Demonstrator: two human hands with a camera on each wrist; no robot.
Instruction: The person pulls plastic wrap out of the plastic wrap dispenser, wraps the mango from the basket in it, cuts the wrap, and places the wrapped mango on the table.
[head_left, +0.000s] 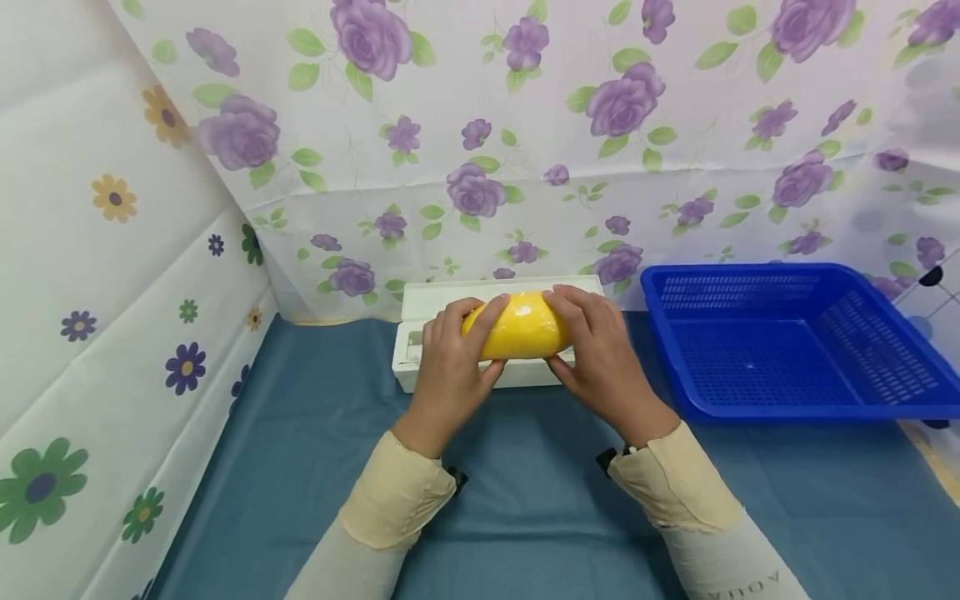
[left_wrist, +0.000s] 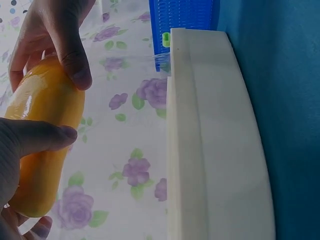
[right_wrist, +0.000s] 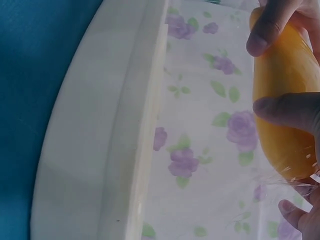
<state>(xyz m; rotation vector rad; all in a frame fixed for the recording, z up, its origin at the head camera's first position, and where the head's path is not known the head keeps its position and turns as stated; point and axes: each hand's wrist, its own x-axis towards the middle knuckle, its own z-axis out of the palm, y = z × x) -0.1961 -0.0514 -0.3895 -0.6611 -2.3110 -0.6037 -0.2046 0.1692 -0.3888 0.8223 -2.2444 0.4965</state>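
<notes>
A smooth yellow, elongated fruit point(head_left: 525, 329) is held up between both hands, above a long white cling film box point(head_left: 525, 375). Its exact kind is not clear. In the left wrist view clear film shines on the fruit point(left_wrist: 50, 102), and in the right wrist view a loose bit of film shows at its lower end. My left hand point(head_left: 452, 367) grips the left end, thumb below and fingers over the top. The right hand point(head_left: 606, 362) grips the other end the same way. The box's lid point(head_left: 450, 293) stands raised behind, and the hands hide much of its inside.
To the right a blue perforated plastic basket point(head_left: 810, 412) stands on the blue-green tablecloth point(head_left: 525, 500). Flower-printed sheeting point(head_left: 420, 192) hangs close behind the box and covers the left side too.
</notes>
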